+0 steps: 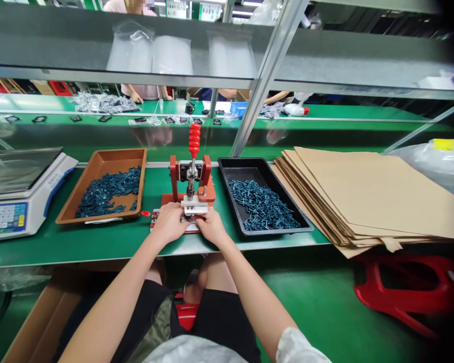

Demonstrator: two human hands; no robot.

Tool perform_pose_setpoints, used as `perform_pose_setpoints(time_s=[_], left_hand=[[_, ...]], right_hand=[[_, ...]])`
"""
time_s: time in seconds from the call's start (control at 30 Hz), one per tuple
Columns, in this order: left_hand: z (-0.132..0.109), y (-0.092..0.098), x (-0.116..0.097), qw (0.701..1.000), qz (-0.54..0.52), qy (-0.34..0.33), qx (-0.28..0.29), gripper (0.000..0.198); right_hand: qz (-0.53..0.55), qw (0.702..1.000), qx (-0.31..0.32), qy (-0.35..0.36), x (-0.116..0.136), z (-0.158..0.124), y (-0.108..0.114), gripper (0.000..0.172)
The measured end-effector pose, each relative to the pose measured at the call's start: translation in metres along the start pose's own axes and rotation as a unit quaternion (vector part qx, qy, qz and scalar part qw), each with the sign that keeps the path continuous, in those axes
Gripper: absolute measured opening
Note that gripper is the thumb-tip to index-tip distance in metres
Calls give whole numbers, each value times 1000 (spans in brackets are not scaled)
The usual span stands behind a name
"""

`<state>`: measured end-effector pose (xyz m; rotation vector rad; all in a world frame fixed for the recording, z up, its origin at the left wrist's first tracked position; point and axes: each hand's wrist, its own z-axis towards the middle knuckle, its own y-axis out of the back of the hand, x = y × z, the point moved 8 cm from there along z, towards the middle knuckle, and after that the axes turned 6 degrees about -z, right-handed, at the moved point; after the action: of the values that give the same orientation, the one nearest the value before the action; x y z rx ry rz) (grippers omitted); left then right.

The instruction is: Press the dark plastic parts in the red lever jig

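Observation:
A red hand-lever toggle press (194, 174) stands on the green bench in front of me, its red ribbed handle (194, 141) upright. Both my hands meet at its base, just under the metal pressing block (194, 205). My left hand (170, 222) is at the left side of the block, fingers closed inward. From the right, my right hand (211, 226) reaches in with thumb and fingers drawn together. Whatever small thing lies between the fingertips is hidden by them and the block. A small red-tipped lever (147, 214) sticks out left of the base.
Left of the press, a brown tray (115, 157) holds flat dark blue pieces (106, 194). A black tray (245, 167) with thin dark blue pieces (263, 206) lies to the right. Beyond are stacked cardboard sheets (382, 191) and a scale (18, 191). Co-workers stand across the line.

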<state>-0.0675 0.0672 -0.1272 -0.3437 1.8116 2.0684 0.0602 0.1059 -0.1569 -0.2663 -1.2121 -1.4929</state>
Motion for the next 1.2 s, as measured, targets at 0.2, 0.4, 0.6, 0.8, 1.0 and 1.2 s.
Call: perform_pose_setpoints(time_s=[0.2, 0.4, 0.6, 0.8, 1.0, 1.2], left_hand=[[-3, 1, -1, 1000, 11, -7, -16, 19], [-3, -2, -3, 1000, 15, -12, -22, 17], [-34, 29, -1, 993, 25, -95, -71, 33], [-35, 76, 65, 952, -178, 44, -245, 41], [-5, 31, 29, 955, -205, 47, -210, 69], [-7, 17, 25, 972, -193, 31, -134, 71]], right_hand=[[-15, 1000, 0, 1, 1, -2, -2, 24], [-57, 998, -31, 25, 10, -5, 2, 26], [-32, 998, -37, 40, 13, -4, 4, 28], [-26, 999, -9, 18, 11, -2, 4, 27], [20, 1000, -14, -5, 7, -2, 6, 23], [67, 989, 53, -121, -21, 6, 2, 23]])
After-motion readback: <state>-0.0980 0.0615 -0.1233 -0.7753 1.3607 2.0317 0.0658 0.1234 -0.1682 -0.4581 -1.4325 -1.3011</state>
